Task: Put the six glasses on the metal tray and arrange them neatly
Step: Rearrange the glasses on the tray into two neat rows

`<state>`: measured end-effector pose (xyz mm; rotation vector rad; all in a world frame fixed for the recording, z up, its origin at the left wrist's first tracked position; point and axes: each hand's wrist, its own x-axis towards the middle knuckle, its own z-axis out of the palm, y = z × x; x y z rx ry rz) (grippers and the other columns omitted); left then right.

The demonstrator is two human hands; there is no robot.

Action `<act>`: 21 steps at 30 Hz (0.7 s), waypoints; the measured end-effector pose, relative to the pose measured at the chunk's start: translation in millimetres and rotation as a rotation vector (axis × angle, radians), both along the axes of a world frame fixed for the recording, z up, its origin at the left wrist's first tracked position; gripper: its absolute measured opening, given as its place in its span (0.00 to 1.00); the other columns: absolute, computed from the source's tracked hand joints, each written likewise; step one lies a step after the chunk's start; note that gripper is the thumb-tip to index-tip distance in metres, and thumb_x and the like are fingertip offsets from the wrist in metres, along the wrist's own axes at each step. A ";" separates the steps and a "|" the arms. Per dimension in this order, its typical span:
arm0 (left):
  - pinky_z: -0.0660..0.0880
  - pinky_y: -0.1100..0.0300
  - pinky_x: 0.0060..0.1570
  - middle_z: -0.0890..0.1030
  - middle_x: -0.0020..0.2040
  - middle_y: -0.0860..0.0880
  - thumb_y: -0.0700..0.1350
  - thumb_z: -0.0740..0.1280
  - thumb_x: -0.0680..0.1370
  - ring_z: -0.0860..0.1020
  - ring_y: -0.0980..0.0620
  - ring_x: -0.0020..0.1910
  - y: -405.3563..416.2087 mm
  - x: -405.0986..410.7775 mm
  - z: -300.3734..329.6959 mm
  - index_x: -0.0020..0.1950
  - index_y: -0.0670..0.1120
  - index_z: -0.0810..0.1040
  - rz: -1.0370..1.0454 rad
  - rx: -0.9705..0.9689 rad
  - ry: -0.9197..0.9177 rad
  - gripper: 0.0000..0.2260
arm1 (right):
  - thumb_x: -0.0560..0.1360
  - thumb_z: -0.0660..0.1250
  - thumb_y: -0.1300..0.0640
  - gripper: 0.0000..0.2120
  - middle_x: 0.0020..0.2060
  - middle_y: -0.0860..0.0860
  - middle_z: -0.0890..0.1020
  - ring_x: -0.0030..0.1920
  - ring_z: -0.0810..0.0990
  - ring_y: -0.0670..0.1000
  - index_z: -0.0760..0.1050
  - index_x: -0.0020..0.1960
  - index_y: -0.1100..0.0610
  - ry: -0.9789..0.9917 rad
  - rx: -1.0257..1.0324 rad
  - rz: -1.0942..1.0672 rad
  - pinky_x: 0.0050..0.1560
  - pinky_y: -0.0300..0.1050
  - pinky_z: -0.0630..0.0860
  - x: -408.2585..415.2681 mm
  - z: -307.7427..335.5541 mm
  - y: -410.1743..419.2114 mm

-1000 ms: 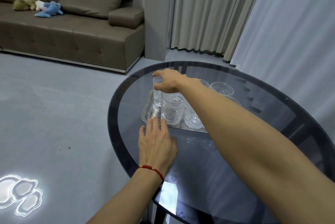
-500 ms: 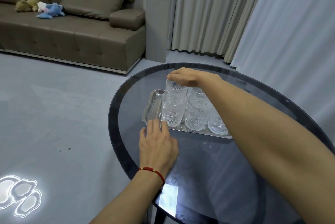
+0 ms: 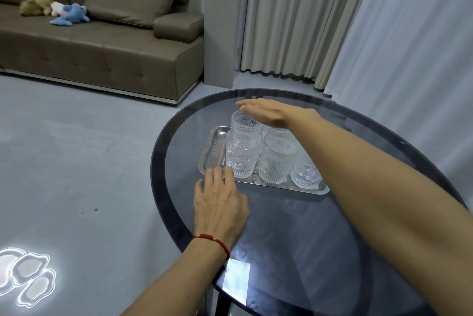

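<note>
A metal tray (image 3: 211, 146) lies on the round dark glass table (image 3: 294, 233). Several clear patterned glasses stand on it in two rows: a front-left glass (image 3: 242, 159), a front-middle glass (image 3: 277, 162), a front-right glass (image 3: 305, 174) and a back-left glass (image 3: 244, 122). My right forearm hides the rest of the back row. My right hand (image 3: 268, 113) is flat, fingers stretched out, just above the back-left glass. My left hand (image 3: 220, 200) lies palm down on the table with its fingertips on the tray's near left edge.
The table's curved rim runs close to my left hand, with grey floor beyond it. A brown sofa (image 3: 102, 44) with plush toys stands at the far left. Curtains (image 3: 294, 18) hang behind the table.
My right hand has let go of the back-left glass, opened flat and lifted slightly above it. The left hand has stayed on the tray's edge.
</note>
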<state>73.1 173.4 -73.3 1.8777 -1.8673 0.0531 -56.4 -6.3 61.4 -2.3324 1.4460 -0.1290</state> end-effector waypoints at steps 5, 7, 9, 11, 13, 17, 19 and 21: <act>0.73 0.47 0.58 0.75 0.53 0.46 0.45 0.59 0.72 0.72 0.44 0.54 -0.6 -0.7 -0.8 0.58 0.45 0.70 0.005 -0.001 -0.017 0.15 | 0.82 0.48 0.35 0.32 0.84 0.51 0.55 0.83 0.53 0.55 0.55 0.83 0.46 0.064 -0.141 0.041 0.79 0.68 0.47 5.5 -7.1 23.8; 0.73 0.47 0.57 0.75 0.53 0.46 0.45 0.59 0.72 0.72 0.44 0.54 -0.9 -1.1 -0.6 0.58 0.45 0.70 0.010 0.000 -0.026 0.15 | 0.80 0.43 0.29 0.37 0.84 0.50 0.45 0.84 0.43 0.56 0.46 0.84 0.44 0.219 -0.111 0.061 0.77 0.72 0.39 13.4 -20.1 32.6; 0.73 0.47 0.57 0.75 0.53 0.46 0.45 0.59 0.72 0.72 0.44 0.55 0.0 -1.2 -1.0 0.58 0.45 0.70 0.009 0.000 -0.029 0.16 | 0.78 0.41 0.27 0.38 0.84 0.48 0.40 0.83 0.39 0.56 0.40 0.83 0.42 0.266 -0.096 0.046 0.77 0.71 0.36 14.8 -31.6 36.4; 0.73 0.47 0.57 0.75 0.54 0.46 0.45 0.59 0.72 0.72 0.44 0.55 0.3 -0.7 -1.4 0.59 0.45 0.70 0.010 0.003 -0.024 0.16 | 0.79 0.39 0.27 0.37 0.84 0.48 0.39 0.83 0.37 0.56 0.38 0.83 0.41 0.249 -0.119 0.029 0.77 0.71 0.36 14.2 -37.5 36.9; 0.73 0.48 0.57 0.74 0.54 0.46 0.45 0.59 0.72 0.72 0.44 0.55 -0.3 -0.8 -1.6 0.59 0.45 0.70 0.010 0.008 -0.021 0.16 | 0.79 0.39 0.27 0.37 0.84 0.49 0.39 0.83 0.38 0.57 0.38 0.83 0.41 0.256 -0.137 0.024 0.77 0.71 0.35 14.6 -40.0 37.2; 0.73 0.49 0.56 0.74 0.53 0.46 0.45 0.59 0.73 0.72 0.44 0.54 -0.8 -0.4 -2.2 0.57 0.46 0.70 0.005 0.005 -0.026 0.14 | 0.78 0.38 0.27 0.38 0.84 0.49 0.41 0.83 0.38 0.56 0.40 0.83 0.42 0.168 -0.129 -0.008 0.77 0.70 0.34 9.9 -34.0 35.7; 0.73 0.49 0.55 0.74 0.52 0.46 0.45 0.59 0.73 0.72 0.44 0.53 -0.9 -0.2 -2.1 0.56 0.45 0.70 0.006 0.000 -0.023 0.13 | 0.78 0.38 0.27 0.38 0.84 0.50 0.42 0.83 0.39 0.58 0.42 0.84 0.43 0.137 -0.165 -0.096 0.76 0.71 0.34 -1.4 -29.5 33.6; 0.73 0.48 0.56 0.74 0.52 0.46 0.45 0.59 0.73 0.72 0.44 0.53 -1.0 -0.7 -1.6 0.56 0.45 0.71 0.008 0.005 -0.026 0.13 | 0.77 0.37 0.26 0.40 0.84 0.52 0.41 0.83 0.37 0.61 0.41 0.84 0.44 0.180 -0.152 -0.227 0.75 0.72 0.33 -15.5 -30.0 34.0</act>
